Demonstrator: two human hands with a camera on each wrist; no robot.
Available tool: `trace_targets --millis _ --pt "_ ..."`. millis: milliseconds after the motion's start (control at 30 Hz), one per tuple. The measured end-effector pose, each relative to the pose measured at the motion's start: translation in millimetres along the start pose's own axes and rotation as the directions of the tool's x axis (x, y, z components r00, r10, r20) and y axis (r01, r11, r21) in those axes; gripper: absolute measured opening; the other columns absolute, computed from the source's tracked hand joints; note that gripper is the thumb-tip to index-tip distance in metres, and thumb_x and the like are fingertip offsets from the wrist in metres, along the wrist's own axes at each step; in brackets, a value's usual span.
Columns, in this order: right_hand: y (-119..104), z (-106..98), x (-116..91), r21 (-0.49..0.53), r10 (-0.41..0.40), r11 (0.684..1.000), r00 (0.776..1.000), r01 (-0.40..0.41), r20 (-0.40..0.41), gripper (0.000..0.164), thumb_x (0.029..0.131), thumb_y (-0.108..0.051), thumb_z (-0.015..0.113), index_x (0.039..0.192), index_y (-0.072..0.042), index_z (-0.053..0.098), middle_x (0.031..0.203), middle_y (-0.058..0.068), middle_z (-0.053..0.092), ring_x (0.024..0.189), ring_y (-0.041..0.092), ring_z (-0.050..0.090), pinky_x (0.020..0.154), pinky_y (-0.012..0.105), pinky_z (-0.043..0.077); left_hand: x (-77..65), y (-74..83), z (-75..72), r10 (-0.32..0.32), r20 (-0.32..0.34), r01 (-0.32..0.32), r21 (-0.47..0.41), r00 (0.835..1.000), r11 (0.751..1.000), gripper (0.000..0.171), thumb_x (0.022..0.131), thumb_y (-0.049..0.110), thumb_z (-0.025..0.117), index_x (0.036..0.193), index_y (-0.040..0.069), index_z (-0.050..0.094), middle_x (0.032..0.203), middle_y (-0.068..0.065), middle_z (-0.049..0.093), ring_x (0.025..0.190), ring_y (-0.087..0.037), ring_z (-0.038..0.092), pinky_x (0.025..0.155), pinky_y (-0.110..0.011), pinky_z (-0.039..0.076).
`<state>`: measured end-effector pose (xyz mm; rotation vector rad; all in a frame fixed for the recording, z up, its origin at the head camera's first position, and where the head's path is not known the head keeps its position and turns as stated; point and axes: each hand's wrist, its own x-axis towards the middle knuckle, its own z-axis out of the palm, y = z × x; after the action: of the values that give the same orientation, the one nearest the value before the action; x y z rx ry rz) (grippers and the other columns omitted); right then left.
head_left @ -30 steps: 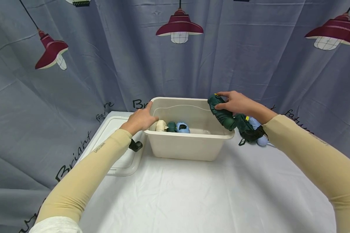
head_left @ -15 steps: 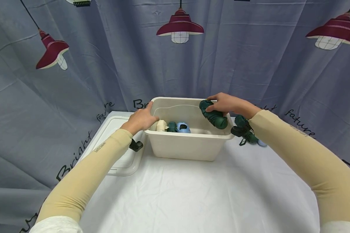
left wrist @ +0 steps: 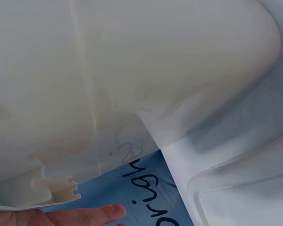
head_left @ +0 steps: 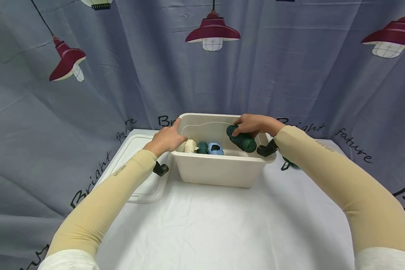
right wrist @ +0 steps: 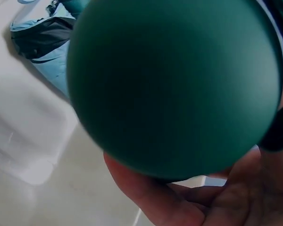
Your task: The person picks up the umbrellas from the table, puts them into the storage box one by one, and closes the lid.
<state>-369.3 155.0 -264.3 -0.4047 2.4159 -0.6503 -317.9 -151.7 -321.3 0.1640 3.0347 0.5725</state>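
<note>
A cream plastic storage box [head_left: 219, 170] stands on the white table. My left hand [head_left: 167, 140] holds its left rim; in the left wrist view, a straight finger [left wrist: 99, 214] shows beside the rim. My right hand [head_left: 254, 124] grips a dark green folded umbrella [head_left: 242, 139], tilted, inside the right half of the box. The umbrella's smooth round end [right wrist: 174, 89] fills much of the right wrist view. At the left inside the box sit a cream roll [head_left: 190, 146], a green roll [head_left: 202, 147] and a light blue one [head_left: 215, 149] with a black part.
The box's white lid [head_left: 145, 187] lies flat on the table to the left, partly under my left arm. Right of the box, a green item with a black loop [head_left: 286, 165] is mostly hidden behind my right forearm. A grey-blue curtain [head_left: 148, 75] hangs behind the table.
My right hand has carried the green umbrella left and down, from over the right rim into the box. My left hand has stayed on the left rim.
</note>
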Motion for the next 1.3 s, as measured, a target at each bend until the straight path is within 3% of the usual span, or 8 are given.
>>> trace_targets --millis 300,467,567,1033,1300 --pt "1 11 21 0.011 0.008 1.0 0.997 -0.009 0.071 0.063 0.099 -0.019 0.057 0.153 0.005 0.035 0.14 0.025 0.051 0.087 0.014 0.065 0.072 0.029 0.058 -0.8 2.5 0.1 -0.009 0.005 0.009 0.012 1.0 1.0 0.086 0.092 0.047 0.051 0.163 0.02 0.011 0.138 -0.023 0.058 0.116 -0.037 0.061 0.087 -0.052 0.049" --pt "2 17 31 -0.04 0.039 0.999 0.997 -0.036 0.07 0.038 0.094 -0.02 0.061 0.125 0.002 0.063 0.103 0.011 0.063 0.072 0.012 0.063 0.065 0.028 0.056 0.0 3.1 -0.1 -0.011 0.008 0.011 0.008 1.0 1.0 0.086 0.092 0.048 0.051 0.163 0.021 0.011 0.138 -0.022 0.058 0.115 -0.036 0.061 0.088 -0.052 0.049" --pt "4 19 37 -0.04 0.057 0.998 0.995 -0.054 0.079 0.026 0.092 -0.019 0.063 0.108 0.002 0.066 0.091 0.005 0.061 0.069 0.012 0.062 0.064 0.027 0.055 -0.2 3.1 -0.2 -0.011 0.008 0.011 0.006 1.0 1.0 0.086 0.092 0.048 0.051 0.163 0.021 0.011 0.138 -0.022 0.058 0.115 -0.036 0.061 0.087 -0.051 0.049" --pt "6 30 56 -0.015 0.124 0.992 0.978 -0.123 0.169 0.016 0.095 -0.016 0.062 0.096 0.0 0.064 0.09 0.004 0.063 0.078 0.014 0.062 0.072 0.029 0.056 1.2 1.7 0.6 -0.003 -0.01 0.004 0.015 1.0 1.0 0.085 0.091 0.049 0.051 0.162 0.021 0.013 0.135 -0.022 0.059 0.112 -0.036 0.062 0.084 -0.052 0.049" --pt "7 34 64 -0.036 0.159 0.987 0.97 -0.155 0.186 0.014 0.095 -0.013 0.063 0.085 -0.004 0.061 0.083 0.002 0.059 0.074 0.014 0.059 0.069 0.028 0.052 1.4 0.4 0.8 -0.003 -0.013 0.004 0.016 1.0 1.0 0.084 0.09 0.048 0.051 0.162 0.022 0.015 0.134 -0.022 0.06 0.112 -0.036 0.063 0.083 -0.052 0.049"
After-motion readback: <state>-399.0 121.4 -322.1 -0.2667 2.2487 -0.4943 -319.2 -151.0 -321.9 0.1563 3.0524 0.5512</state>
